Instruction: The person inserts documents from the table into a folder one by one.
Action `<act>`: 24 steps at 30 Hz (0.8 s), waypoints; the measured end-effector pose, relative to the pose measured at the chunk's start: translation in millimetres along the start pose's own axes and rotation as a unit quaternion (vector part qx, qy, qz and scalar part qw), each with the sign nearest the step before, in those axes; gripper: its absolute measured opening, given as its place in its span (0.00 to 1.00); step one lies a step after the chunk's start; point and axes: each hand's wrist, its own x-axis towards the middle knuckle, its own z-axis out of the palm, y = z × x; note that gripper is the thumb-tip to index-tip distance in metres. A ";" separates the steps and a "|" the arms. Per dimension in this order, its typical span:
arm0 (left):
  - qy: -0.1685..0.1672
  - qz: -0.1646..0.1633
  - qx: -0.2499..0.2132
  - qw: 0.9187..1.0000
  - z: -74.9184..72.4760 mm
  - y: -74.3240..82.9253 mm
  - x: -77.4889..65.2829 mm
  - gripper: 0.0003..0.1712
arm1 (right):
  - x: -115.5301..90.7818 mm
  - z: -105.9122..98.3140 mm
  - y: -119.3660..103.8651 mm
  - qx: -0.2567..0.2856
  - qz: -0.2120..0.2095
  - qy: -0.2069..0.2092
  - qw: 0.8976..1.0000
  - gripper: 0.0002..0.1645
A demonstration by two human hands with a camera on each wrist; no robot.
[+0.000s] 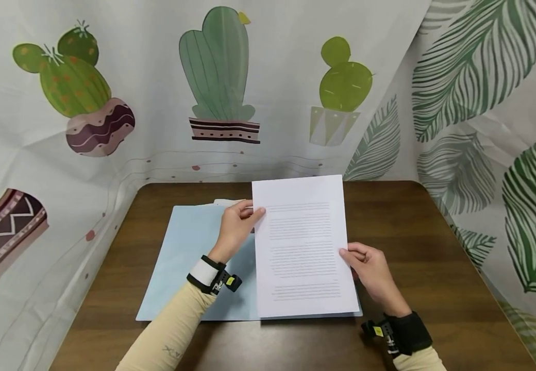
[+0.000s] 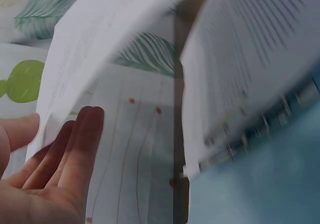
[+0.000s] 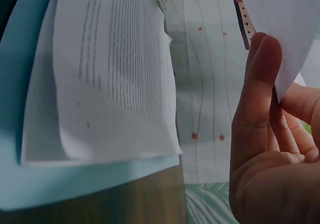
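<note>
A white sheet of printed paper (image 1: 305,252) is held up over an open light-blue folder (image 1: 198,247). My left hand (image 1: 234,229) pinches the sheet's left edge near the top, thumb in front and fingers behind. Lower down, my right hand (image 1: 373,268) pinches the opposite edge between thumb and fingers; the right wrist view shows the raised paper's corner (image 3: 287,49) in that grip. Beneath it, more printed sheets (image 3: 110,104) lie on the folder's right side, mostly hidden from the head view. A blurred dark strip with pale marks (image 2: 245,141) runs along their edge in the left wrist view.
The folder lies on a brown wooden table (image 1: 402,216). White paper (image 1: 225,202) peeks out past the folder's back edge. Behind the table hangs a cloth (image 1: 286,77) printed with cacti and leaves. Each wrist wears a strapped camera, such as the one on the left (image 1: 232,282).
</note>
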 end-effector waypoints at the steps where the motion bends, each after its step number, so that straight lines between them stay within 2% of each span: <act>1: -0.007 0.010 0.009 1.000 -0.8 -1.7 -1.3 0.19 | 0.1 -1.8 1.0 0.002 0.006 -0.002 1.000 0.21; 5: -0.028 0.063 0.065 0.995 -6.5 -10.6 -6.4 0.24 | 1.2 -10.4 4.3 0.008 0.018 -0.005 1.000 0.23; 9: -0.049 0.105 0.159 0.980 -15.1 -21.2 -11.7 0.28 | 3.6 -18.8 5.5 0.008 0.026 -0.002 1.000 0.24; 11: -0.070 0.112 0.206 0.970 -19.3 -26.2 -14.7 0.33 | 5.3 -21.9 6.4 0.007 0.032 -0.002 0.999 0.25; 13: -0.096 0.118 0.254 0.955 -23.2 -32.0 -18.5 0.39 | 6.6 -24.2 7.2 0.001 0.037 -0.003 0.999 0.25; 16: -0.137 0.114 0.310 0.934 -27.4 -40.1 -25.8 0.48 | 8.1 -25.8 8.8 -0.005 0.044 -0.008 0.999 0.24; 20: -0.172 0.103 0.372 0.906 -30.7 -51.0 -36.7 0.54 | 9.9 -26.6 11.6 -0.010 0.051 -0.016 0.999 0.24; 22: -0.185 0.095 0.391 0.897 -31.5 -56.1 -41.3 0.56 | 11.2 -26.8 13.4 -0.015 0.054 -0.018 0.998 0.24; 24: -0.196 0.086 0.402 0.890 -32.3 -60.8 -45.9 0.57 | 12.5 -26.9 15.5 -0.024 0.056 -0.019 0.998 0.24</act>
